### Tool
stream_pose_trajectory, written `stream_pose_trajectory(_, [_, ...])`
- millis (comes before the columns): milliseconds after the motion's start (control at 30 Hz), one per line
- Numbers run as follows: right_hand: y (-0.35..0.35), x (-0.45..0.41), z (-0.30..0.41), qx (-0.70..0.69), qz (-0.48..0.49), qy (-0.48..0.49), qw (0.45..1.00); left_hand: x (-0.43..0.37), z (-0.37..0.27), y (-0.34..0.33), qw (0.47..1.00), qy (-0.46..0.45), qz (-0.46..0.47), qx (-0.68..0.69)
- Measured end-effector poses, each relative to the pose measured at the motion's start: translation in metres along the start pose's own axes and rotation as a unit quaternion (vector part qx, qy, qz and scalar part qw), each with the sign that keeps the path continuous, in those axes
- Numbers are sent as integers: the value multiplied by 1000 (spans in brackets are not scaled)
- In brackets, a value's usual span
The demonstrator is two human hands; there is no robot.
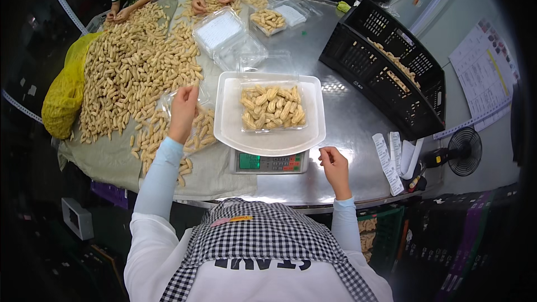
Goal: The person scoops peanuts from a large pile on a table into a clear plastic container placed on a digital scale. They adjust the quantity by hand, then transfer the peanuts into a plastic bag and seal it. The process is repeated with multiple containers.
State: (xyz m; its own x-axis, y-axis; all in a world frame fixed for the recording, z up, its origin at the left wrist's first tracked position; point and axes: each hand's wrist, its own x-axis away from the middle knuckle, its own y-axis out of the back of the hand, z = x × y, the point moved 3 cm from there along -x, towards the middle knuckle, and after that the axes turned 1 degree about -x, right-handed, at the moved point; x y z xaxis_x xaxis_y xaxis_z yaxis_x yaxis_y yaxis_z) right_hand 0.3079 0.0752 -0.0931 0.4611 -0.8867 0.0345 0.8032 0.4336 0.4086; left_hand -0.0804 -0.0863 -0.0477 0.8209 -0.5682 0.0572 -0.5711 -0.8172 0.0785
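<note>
My left hand (184,107) is raised over the near edge of the peanut pile (134,71), by a clear plastic tray with peanuts; its fingertips are pinched, and a peanut may be between them. My right hand (334,165), fingers curled and nothing visible in them, rests at the front right of the digital scale (272,162). On the scale's white pan (228,134) lies an open clear plastic clamshell box filled with unshelled peanuts (273,107), its transparent lid (268,65) tilted back over the pan's far edge.
Empty clamshell boxes with white pads (220,29) are stacked behind the scale, near a peanut-filled one (267,21). Black crates (369,67) stand at right, label strips (386,163) and a small fan (465,151) nearer. A yellow mesh sack (67,92) lies left. Two people's hands work across the table.
</note>
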Motion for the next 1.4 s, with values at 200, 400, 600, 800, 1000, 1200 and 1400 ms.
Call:
stream_pose_trajectory(200, [4, 2, -7, -9, -4, -8, 1000, 31, 76, 53, 987, 58, 30, -146])
stream_pose_trajectory(400, [-4, 7, -7, -7, 19, -31, 999, 43, 82, 67, 980, 47, 45, -187])
stream_pose_trajectory(600, [1, 4, -4, 5, 13, -26, 1000, 45, 77, 58, 961, -22, 77, -264])
stream_pose_trajectory(800, [13, -3, 1, -72, -21, -58, 996, 37, 86, 60, 964, -3, 78, -252])
stream_pose_trajectory(1000, [19, -16, 16, -133, -32, -77, 988, 37, 90, 61, 962, -1, 78, -263])
stream_pose_trajectory(1200, [19, -47, 47, -78, -39, -8, 996, 37, 95, 63, 965, 38, 74, -250])
stream_pose_trajectory(1400, [-21, -98, 116, 90, -2, 151, 984, 41, 84, 61, 961, 50, 66, -264])
